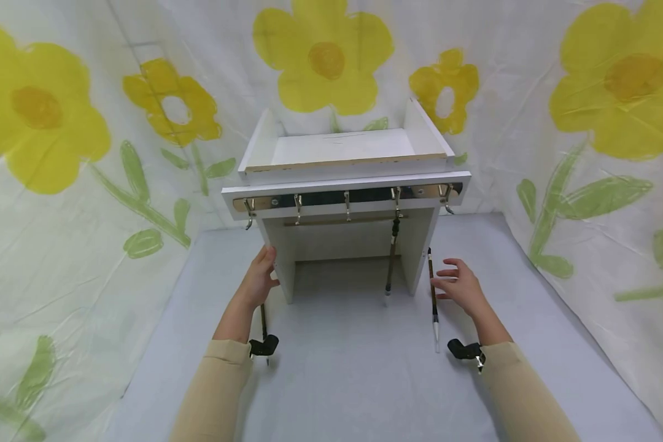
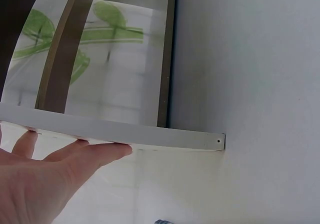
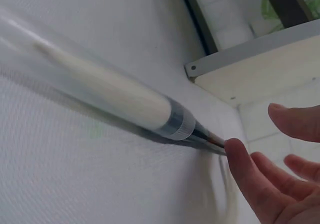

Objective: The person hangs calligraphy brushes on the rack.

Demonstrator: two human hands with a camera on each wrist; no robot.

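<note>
A white wooden shelf unit (image 1: 347, 179) with a metal hook rail (image 1: 331, 197) stands mid-table in the head view. My left hand (image 1: 258, 279) touches its left side panel; in the left wrist view straight fingers (image 2: 102, 154) lie along the panel's outer face. To the right of the unit lies a capped writing brush (image 1: 433, 288) with white bristles under a clear cap. Beside it is my right hand (image 1: 460, 285), thumb and fingers spread; in the right wrist view a fingertip (image 3: 236, 146) meets or nearly meets the handle. Another brush (image 1: 392, 255) hangs from a hook.
A third brush (image 1: 264, 319) is on the left, partly hidden by my left wrist. The pale table (image 1: 342, 374) meets a flowered curtain (image 1: 585, 245) at the back and sides. Black wrist mounts (image 1: 264, 345) are worn on both wrists.
</note>
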